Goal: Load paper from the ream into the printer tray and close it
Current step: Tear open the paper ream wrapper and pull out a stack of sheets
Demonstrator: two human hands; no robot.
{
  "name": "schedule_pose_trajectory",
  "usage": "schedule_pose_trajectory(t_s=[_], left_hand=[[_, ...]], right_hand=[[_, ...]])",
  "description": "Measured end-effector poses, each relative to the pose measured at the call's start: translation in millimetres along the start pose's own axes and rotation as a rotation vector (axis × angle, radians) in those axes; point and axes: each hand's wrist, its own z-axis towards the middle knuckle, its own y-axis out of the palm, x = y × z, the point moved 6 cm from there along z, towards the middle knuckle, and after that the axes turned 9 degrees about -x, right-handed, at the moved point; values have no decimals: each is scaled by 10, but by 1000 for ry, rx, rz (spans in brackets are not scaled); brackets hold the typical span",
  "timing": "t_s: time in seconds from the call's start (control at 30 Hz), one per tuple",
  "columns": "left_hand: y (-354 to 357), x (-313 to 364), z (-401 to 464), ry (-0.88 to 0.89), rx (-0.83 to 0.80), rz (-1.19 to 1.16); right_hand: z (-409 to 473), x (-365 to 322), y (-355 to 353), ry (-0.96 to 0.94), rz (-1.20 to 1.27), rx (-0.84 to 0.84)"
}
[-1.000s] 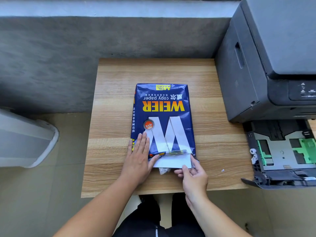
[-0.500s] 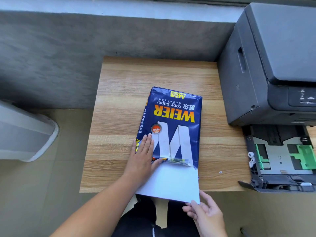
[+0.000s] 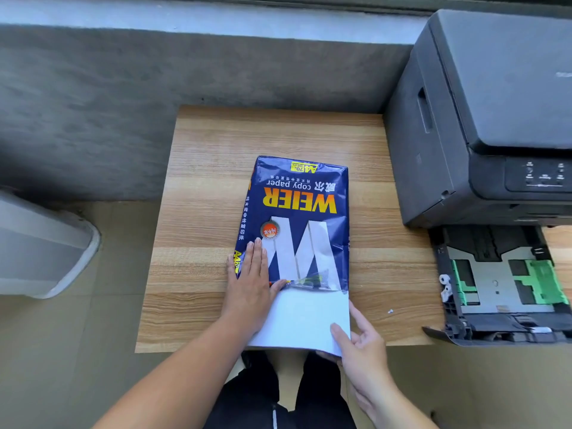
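A blue ream of copy paper [image 3: 297,218] lies on the wooden table [image 3: 216,181], its torn end towards me. A stack of white paper [image 3: 305,320] sticks partway out of that end, over the table's front edge. My left hand [image 3: 252,289] lies flat on the ream's near left corner. My right hand [image 3: 360,342] grips the near right corner of the white paper, thumb on top. The dark printer [image 3: 483,119] stands at the right, with its paper tray [image 3: 501,283] pulled out and showing green guides.
A grey concrete wall runs behind the table. A white bin-like object [image 3: 43,249] stands on the floor at the left. My dark-trousered legs show below the table's front edge. A tiny white scrap [image 3: 390,311] lies on the table near the tray.
My right hand has drawn the white paper out of the ream's torn end towards me. The ream shifted slightly. My left hand has stayed pressed on the ream.
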Motion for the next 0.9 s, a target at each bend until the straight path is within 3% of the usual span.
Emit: schedule_pose_trajectory(t_s=[0.2, 0.4, 0.8, 0.9], left_hand=[[-117, 32, 45, -5, 29, -11], [-227, 97, 143, 230, 91, 89], [-226, 65, 277, 135, 66, 10], [-210, 49, 277, 134, 84, 17]], right_hand=[[88, -165, -68, 22, 16, -50], [381, -382, -73, 28, -78, -144], [-287, -97, -307, 169, 72, -290], [-219, -38, -314, 244, -16, -266]])
